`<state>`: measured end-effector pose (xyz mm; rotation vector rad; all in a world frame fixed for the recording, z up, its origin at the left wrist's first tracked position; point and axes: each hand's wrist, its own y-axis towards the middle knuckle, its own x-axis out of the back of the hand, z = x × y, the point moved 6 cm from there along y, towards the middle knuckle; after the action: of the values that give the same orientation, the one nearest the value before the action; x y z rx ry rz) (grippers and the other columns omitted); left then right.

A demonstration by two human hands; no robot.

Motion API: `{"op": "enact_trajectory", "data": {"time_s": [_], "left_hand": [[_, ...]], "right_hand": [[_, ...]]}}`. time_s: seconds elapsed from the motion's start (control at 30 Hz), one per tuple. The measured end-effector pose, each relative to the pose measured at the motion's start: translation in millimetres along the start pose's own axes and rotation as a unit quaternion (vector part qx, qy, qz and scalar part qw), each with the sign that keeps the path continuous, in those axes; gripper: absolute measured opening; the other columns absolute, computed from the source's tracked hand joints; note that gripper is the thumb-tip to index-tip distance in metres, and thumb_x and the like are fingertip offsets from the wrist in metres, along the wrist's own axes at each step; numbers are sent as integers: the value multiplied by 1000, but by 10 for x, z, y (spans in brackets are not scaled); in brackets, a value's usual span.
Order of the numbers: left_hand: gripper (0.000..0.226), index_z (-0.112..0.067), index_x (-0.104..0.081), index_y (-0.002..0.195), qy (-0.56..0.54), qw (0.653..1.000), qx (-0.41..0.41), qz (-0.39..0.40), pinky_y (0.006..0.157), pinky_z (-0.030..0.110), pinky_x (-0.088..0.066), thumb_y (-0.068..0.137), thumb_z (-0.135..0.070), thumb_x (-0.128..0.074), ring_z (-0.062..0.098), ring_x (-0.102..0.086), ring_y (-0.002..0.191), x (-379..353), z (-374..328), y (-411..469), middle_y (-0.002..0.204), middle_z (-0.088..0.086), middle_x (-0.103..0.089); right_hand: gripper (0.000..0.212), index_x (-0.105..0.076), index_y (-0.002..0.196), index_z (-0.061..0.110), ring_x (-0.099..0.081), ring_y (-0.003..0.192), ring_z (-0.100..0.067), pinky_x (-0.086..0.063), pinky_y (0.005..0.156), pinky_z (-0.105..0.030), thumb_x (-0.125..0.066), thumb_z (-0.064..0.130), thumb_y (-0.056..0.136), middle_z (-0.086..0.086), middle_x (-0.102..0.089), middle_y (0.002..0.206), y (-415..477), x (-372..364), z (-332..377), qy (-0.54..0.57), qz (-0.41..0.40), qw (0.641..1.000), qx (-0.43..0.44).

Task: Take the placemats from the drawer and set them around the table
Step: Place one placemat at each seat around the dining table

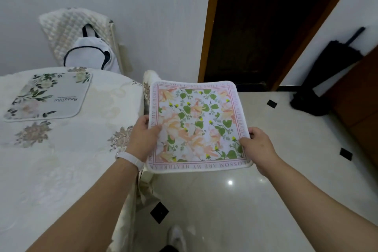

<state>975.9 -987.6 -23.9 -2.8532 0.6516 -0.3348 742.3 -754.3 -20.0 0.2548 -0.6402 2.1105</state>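
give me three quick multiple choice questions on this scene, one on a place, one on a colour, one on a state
1. Where does the grey-green placemat lie?
A. flat on the tablecloth
B. inside a drawer
C. on a shelf

2. What colour is the printed border of the held placemat?
A. blue
B. pink
C. black

3. How is the held placemat being handled?
A. by one hand only
B. by both hands, one at each side edge
C. it lies loose, untouched

Answers:
1 A: it sits flat on the white cloth at the table's far left.
2 B: pink lines and pink lettering frame the flowers.
3 B: the left hand and right hand each grip an edge, thumbs on top.
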Motion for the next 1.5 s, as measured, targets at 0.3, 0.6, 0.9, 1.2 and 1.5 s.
{"op": "enact_trajectory", "data": {"time_s": [0.3, 0.6, 0.9, 1.2, 1.5], "left_hand": [[17, -14, -53, 105, -11, 1000, 7, -8, 61, 27, -52, 92, -4, -57, 16, -67, 83, -192, -242, 797, 98, -1, -67], [13, -17, -56, 99, 16, 996, 20, -82, 74, 44, -58, 91, -8, -59, 27, -70, 86, -582, -457, 1668, 100, 8, -71], [14, -16, -56, 98, -17, 976, 53, -210, 69, 42, -58, 92, -5, -59, 28, -71, 83, -926, -852, 2214, 99, 11, -71], [11, -18, -55, 97, -65, 928, 87, -357, 68, 53, -58, 92, -9, -58, 36, -71, 75, -428, -855, 2006, 93, 17, -71], [13, -14, -55, 99, -152, 878, 101, -442, 56, 33, -55, 93, -3, -55, 19, -71, 66, 311, -494, 2120, 90, 9, -71]], "right_hand": [[17, -59, 101, 16, -71, 83, -19, -60, 68, -37, -52, 5, 91, 0, -70, 99, 837, -167, 391, 19, 8, 1000, 5], [17, -60, 98, 19, -72, 82, -20, -61, 71, -41, -53, 5, 90, 0, -71, 96, 2255, -378, 622, 20, 89, 996, 0], [15, -59, 96, 21, -72, 73, -17, -58, 60, -34, -51, 9, 92, 2, -71, 90, 3672, -624, 1366, -21, 211, 977, 31], [17, -61, 102, 19, -74, 75, -22, -62, 66, -46, -54, 8, 92, -2, -73, 95, 3855, -1582, 2046, -51, 365, 927, 72], [16, -62, 94, 20, -74, 73, -20, -59, 61, -38, -54, 6, 94, -1, -73, 93, 3707, -2695, 2584, -100, 435, 888, 111]]}}
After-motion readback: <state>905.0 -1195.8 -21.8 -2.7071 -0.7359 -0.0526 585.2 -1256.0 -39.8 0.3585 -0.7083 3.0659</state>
